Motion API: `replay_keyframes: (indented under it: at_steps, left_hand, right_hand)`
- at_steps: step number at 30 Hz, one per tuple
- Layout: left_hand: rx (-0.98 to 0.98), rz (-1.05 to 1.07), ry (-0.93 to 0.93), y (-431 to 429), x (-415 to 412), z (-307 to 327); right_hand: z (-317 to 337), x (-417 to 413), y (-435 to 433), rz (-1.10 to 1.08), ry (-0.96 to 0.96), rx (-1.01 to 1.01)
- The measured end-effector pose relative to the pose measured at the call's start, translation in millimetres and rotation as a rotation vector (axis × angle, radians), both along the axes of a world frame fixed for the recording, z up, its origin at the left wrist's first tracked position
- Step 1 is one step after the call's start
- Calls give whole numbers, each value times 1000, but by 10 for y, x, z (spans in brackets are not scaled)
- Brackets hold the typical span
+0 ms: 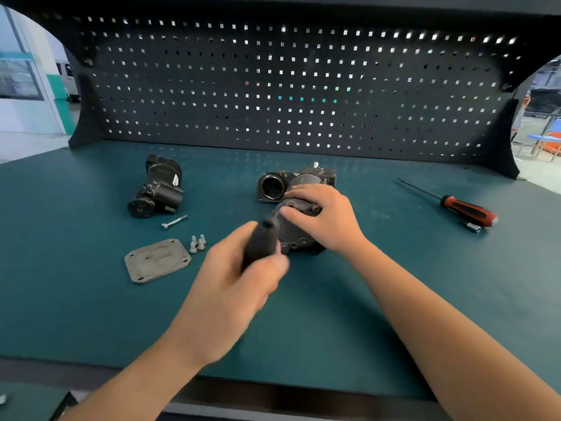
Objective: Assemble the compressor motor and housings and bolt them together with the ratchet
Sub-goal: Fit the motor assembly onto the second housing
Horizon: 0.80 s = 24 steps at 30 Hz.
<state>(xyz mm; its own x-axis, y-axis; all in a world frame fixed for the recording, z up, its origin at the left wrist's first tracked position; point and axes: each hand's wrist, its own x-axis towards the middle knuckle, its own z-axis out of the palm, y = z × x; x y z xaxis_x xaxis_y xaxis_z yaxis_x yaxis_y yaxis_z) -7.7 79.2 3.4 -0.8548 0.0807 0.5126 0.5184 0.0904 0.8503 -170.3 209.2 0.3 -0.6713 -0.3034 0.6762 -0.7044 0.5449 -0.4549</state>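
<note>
Left hand (239,287) clenches a blurred black ratchet handle (261,238) just beside the dark round metal housing (294,237); right hand (323,217), fingers curled, grips that housing's top.

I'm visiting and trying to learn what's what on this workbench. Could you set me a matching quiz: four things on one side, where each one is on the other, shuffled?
Things:
1. screwdriver
2. short bolts
3. black tool handle
4. round housing

Places:
A. gripped in the left hand
B. lying at the far right of the bench
C. held under the right hand
D. standing clustered beside the grey plate

Pairs: 1-B, 2-D, 3-A, 4-C
</note>
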Motion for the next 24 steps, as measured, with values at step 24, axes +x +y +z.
replay_keyframes:
  at_steps: [24]
  left_hand:
    - [555, 388, 70, 22, 49, 22]
  right_hand:
    - [-55, -75, -54, 142, -170, -176]
